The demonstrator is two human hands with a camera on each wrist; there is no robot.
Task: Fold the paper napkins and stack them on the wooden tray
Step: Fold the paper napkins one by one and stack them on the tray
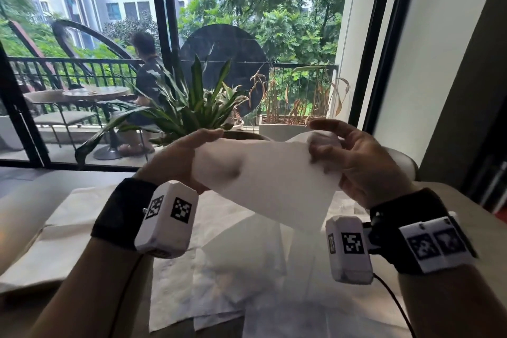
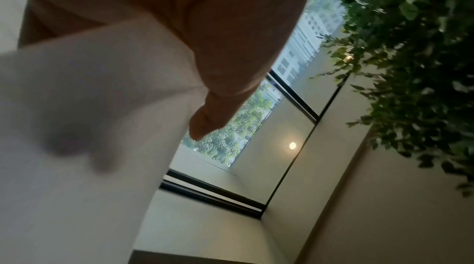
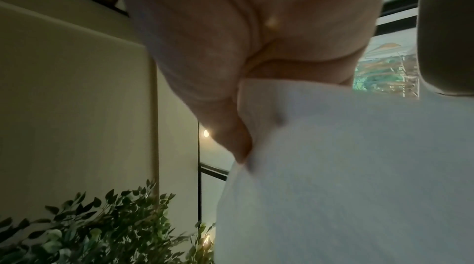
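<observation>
A white paper napkin (image 1: 274, 181) hangs in the air between both hands, above the table. My left hand (image 1: 178, 156) pinches its left edge, thumb on top and fingers showing as shadows behind the paper. My right hand (image 1: 354, 156) grips its right upper corner, where the paper curls over the fingers. In the left wrist view the napkin (image 2: 89, 126) covers the fingers below the thumb (image 2: 212, 114). In the right wrist view the napkin (image 3: 346, 167) runs down from the palm. Several unfolded napkins (image 1: 219, 269) lie spread on the table below. The wooden tray (image 1: 24, 288) holds folded napkins at the left.
A potted plant (image 1: 192, 107) stands beyond the table's far edge, in front of the window. A chair back (image 1: 406, 162) rises behind my right hand. A person sits outside on the balcony. Cables run from the wrist cameras.
</observation>
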